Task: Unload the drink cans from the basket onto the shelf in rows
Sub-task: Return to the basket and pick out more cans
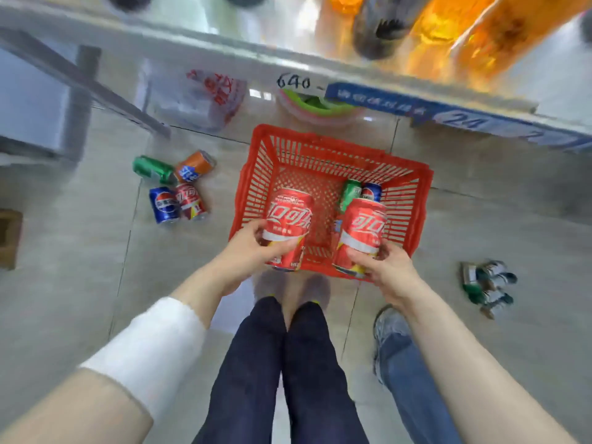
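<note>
A red plastic basket [413, 200] stands on the tiled floor below the shelf edge [224, 43]. My left hand [253, 251] grips a red cola can [290, 219] by its lower end, held above the basket's near left corner. My right hand [389, 270] grips a second red cola can [365, 229] above the near right side. Inside the basket, at the right, lie a green can [349, 193] and a blue can [371, 191]. The basket's near right corner is hidden behind the right can.
Several loose cans [174, 187] lie on the floor left of the basket. More cans [487, 285] lie to the right. Orange and dark bottles [448, 27] stand on the shelf. A white plastic bag [198, 97] and a green bowl [314, 105] sit under it. Another person's shoe [389, 328] is at my right.
</note>
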Available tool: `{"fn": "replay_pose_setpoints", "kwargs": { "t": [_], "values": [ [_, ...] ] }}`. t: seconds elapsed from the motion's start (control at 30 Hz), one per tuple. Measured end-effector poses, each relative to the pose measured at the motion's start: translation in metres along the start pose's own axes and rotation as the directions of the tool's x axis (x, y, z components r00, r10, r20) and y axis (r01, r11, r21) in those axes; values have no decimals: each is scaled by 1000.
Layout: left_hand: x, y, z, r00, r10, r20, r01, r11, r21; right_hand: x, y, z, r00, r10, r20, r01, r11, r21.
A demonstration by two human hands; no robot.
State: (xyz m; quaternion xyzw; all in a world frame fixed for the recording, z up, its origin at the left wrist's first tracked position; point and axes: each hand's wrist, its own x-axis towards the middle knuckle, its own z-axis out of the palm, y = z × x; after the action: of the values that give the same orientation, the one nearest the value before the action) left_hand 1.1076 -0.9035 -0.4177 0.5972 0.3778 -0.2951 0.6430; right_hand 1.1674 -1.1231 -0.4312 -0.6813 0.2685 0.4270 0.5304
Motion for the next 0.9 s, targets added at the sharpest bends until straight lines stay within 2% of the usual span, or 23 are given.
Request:
{"fn": "replay_pose_setpoints", "kwargs": {
  "t": [0.13, 0.23, 0.43, 0.7, 0.9],
  "values": [
    [-92, 48, -4, 999, 53, -4, -53, 999, 10, -90, -43, 2, 998, -53, 45, 53, 999, 6],
    [-148, 80, -11, 991, 131, 20, -132, 991, 12, -146, -74, 9, 988, -142, 58, 146, 987, -66],
    [-238, 128, -25, 953, 303, -9, -303, 952, 30, -247, -121, 23, 940, -335, 64, 339, 938, -68],
    [-319, 192, -39, 829, 553, -85, -545, 832, 104, -343, -179, 31, 804, -594, -23, 592, 803, -66],
    [-361, 239, -40, 722, 685, -97, -676, 729, 109, -394, -224, 30, 709, -705, -16, 703, 708, -70]
  ]
}}
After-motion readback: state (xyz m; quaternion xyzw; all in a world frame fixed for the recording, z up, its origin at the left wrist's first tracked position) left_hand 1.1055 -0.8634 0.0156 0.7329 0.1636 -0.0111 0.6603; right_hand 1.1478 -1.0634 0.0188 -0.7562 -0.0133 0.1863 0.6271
